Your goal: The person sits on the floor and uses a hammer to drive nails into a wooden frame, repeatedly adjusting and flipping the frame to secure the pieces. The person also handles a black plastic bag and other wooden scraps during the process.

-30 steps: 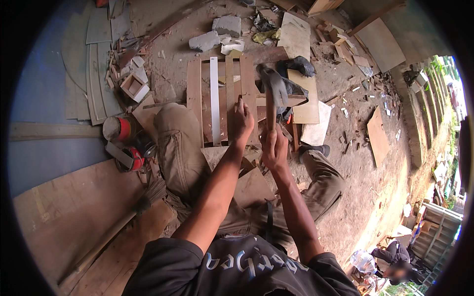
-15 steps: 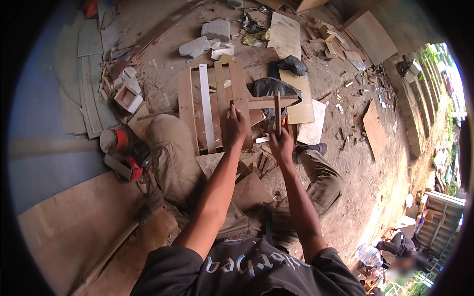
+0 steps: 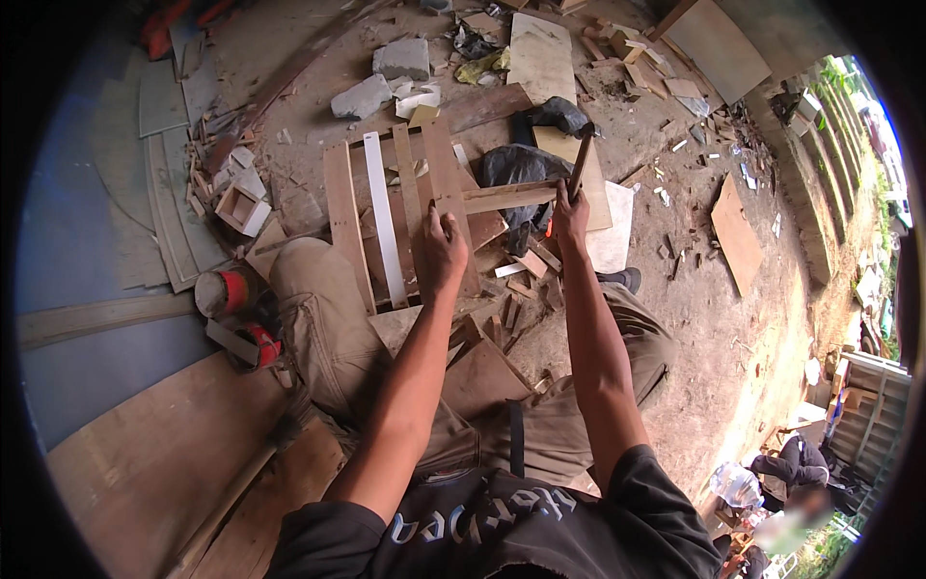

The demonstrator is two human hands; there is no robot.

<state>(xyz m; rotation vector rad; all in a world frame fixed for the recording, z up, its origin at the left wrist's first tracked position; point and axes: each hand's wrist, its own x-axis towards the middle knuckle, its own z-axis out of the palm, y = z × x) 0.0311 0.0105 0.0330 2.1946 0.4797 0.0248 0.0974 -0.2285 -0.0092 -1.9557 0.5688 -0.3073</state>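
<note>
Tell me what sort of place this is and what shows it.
Probably a makeshift woodworking spot: a slatted wooden frame, a hammer in the person's right hand, and wood scraps strewn over the dusty floor.

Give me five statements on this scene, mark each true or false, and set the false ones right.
1. The right hand grips a hammer. True.
2. The left hand is at the leftmost board of the slatted wooden frame. False: it is at the right-hand long board.
3. A white strip lies between the frame's outer boards. True.
4. The black plastic bag lies left of the frame. False: it lies to the right.
5. A small open box lies to the left of the frame. True.
</note>
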